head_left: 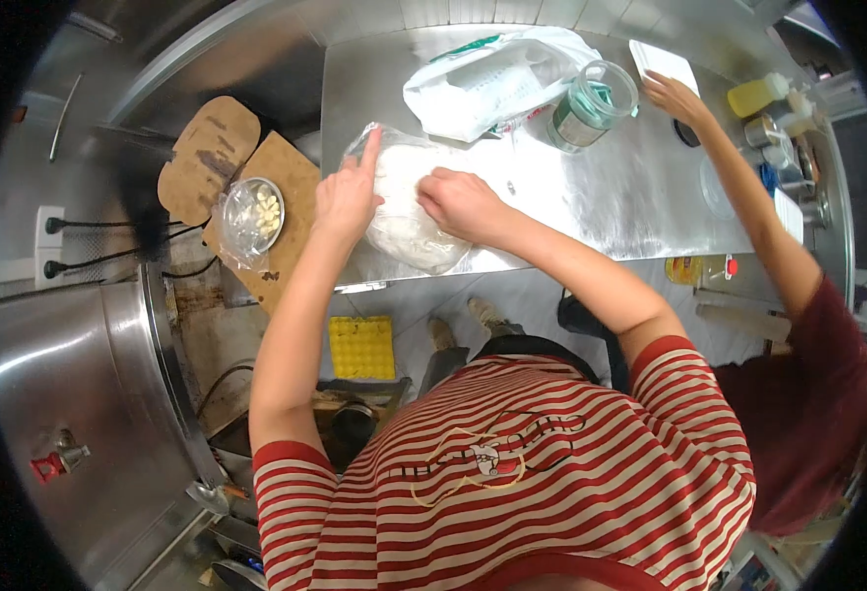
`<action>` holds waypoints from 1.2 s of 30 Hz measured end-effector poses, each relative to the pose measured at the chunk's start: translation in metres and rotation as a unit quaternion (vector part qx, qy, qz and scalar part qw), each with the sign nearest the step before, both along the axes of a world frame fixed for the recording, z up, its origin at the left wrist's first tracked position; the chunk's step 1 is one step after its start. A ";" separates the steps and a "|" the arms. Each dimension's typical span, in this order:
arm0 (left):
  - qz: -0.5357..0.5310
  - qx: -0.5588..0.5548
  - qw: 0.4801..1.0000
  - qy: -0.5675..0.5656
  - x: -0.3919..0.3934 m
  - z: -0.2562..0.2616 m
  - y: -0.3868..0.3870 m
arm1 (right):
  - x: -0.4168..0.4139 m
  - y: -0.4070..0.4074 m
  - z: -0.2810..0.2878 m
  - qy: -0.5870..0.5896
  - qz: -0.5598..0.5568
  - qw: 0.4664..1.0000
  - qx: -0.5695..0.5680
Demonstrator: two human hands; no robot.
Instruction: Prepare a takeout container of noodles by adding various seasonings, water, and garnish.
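Observation:
A clear plastic bag (433, 255) holding a white mass (398, 173), possibly dough, lies at the front left of the steel table. My left hand (346, 198) rests on the bag's left edge, index finger stretched out along the plastic and thumb against the white mass. Whether its other fingers grip the film is hidden. From the right, my right hand (466, 203) bends its fingers together and pinches at the plastic on top of the mass.
On the steel table (625, 199) lie a white carrier bag (470, 92) and a glass jar (588, 111). A co-worker's hand (673, 100) touches a white foam tray (662, 63). Several bottles and containers line the right edge. Left, a film-covered bowl of peeled garlic cloves (267, 210) sits on cardboard (297, 170).

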State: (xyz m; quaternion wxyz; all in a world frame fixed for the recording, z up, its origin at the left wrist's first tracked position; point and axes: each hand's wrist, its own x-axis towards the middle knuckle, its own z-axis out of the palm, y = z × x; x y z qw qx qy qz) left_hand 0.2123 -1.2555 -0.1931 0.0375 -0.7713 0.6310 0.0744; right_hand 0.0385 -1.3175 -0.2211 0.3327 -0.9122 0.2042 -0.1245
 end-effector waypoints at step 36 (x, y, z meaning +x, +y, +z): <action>0.135 -0.211 0.656 0.712 -0.004 -0.009 0.033 | 0.042 -0.038 0.067 -0.157 -0.023 0.987 0.011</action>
